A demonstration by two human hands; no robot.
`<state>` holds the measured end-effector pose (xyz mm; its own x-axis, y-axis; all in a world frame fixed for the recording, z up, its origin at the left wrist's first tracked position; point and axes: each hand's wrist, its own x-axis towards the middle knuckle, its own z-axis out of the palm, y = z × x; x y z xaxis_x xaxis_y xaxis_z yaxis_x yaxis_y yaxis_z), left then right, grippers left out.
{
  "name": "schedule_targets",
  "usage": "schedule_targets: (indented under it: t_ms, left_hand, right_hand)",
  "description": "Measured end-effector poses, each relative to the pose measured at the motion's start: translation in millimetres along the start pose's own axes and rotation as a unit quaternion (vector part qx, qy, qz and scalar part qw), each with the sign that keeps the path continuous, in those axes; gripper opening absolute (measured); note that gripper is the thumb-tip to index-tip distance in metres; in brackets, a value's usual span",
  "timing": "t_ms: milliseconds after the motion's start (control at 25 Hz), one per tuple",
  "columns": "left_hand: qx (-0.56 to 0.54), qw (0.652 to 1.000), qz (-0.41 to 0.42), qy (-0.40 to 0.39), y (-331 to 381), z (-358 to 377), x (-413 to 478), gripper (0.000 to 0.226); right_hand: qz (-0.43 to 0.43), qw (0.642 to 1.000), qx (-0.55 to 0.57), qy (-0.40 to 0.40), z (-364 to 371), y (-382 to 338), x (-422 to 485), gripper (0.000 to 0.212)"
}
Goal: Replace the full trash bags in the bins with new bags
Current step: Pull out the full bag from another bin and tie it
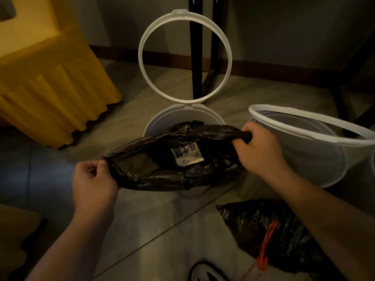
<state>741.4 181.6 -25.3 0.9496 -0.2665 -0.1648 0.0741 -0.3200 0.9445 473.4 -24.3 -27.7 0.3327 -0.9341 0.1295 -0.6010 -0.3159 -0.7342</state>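
Black plastic of the trash bag (pixel 162 171), stretched mouth-open above the white bin (pixel 162 120), hinged ring (pixel 142 47) tipped up behind. Left hand (pixel 94 179) pinching the bag's left edge between thumb and fingers; right hand (pixel 257 147) fisted round the bunched right edge. Inside, a white printed packet (pixel 186 156). Probably the removal step: lifting the used bag clear of the bin. Next, likely: raise it fully out, gather the mouth closed, set it on the floor (pixel 152 220) beside the other black bag (pixel 284 226) with its orange drawstring (pixel 267 238), then line the bin afresh. Second bin (pixel 304 159) just right, tilted.
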Motion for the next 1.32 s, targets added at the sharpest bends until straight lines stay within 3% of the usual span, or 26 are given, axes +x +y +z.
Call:
schedule_targets:
  t_ms: [80,160,200,280,320,400,440,520,600,680,840,920,1040,1160,1320]
  left_hand:
    - [-0.048,0.999,-0.009,-0.009,0,-3,4,0.023]
    - [-0.068,0.997,-0.007,-0.031,1,-4,5,0.032]
    - [-0.066,0.997,-0.005,-0.039,0,-4,5,0.036]
    - [-0.057,0.997,-0.009,-0.045,1,-2,5,0.042]
    - [-0.049,0.998,-0.016,-0.045,1,-1,5,0.042]
    - [-0.035,0.998,-0.024,-0.051,2,0,4,0.034]
    - [-0.028,0.998,-0.022,-0.058,3,1,2,0.027]
    - [-0.006,0.998,0.009,-0.054,6,1,-3,0.017]
    - [0.007,0.998,0.045,-0.038,9,2,-8,0.028]
    - [-0.006,0.998,0.047,-0.034,14,1,-10,0.030]
    - [-0.030,0.997,0.041,-0.060,21,-5,-12,0.004]
    - [-0.042,0.995,0.046,-0.074,23,-6,-17,0.015]
    - [-0.066,0.993,0.051,-0.080,25,-4,-26,0.017]
    - [-0.065,0.994,0.050,-0.071,26,-8,-28,0.018]
    - [-0.067,0.995,0.046,-0.052,29,-15,-27,0.017]
  right_hand:
    - [0.030,0.997,0.072,0.012,1,-6,-6,0.020]
    - [0.128,0.978,0.157,-0.044,-1,-11,-9,0.031]
    - [0.198,0.953,0.212,-0.094,-4,-15,-8,0.038]
    - [0.289,0.863,0.353,-0.215,-13,-18,-6,0.045]
    - [0.289,0.822,0.422,-0.251,-16,-20,-6,0.042]
    - [0.237,0.778,0.522,-0.258,-18,-19,-5,0.045]
    - [0.202,0.779,0.544,-0.236,-17,-18,-6,0.046]
    - [0.138,0.832,0.509,-0.173,-12,-19,-9,0.040]
    - [0.111,0.897,0.411,-0.118,-6,-20,-16,0.039]
    - [0.119,0.922,0.360,-0.076,0,-18,-21,0.037]
    - [0.077,0.894,0.439,-0.043,-4,-26,-20,0.038]
    - [0.044,0.878,0.471,-0.070,-5,-31,-19,0.047]
    - [0.056,0.906,0.412,-0.076,4,-33,-25,0.044]
    - [0.093,0.920,0.380,0.006,3,-34,-26,0.026]
    - [0.033,0.923,0.374,0.086,-7,-42,-23,0.029]
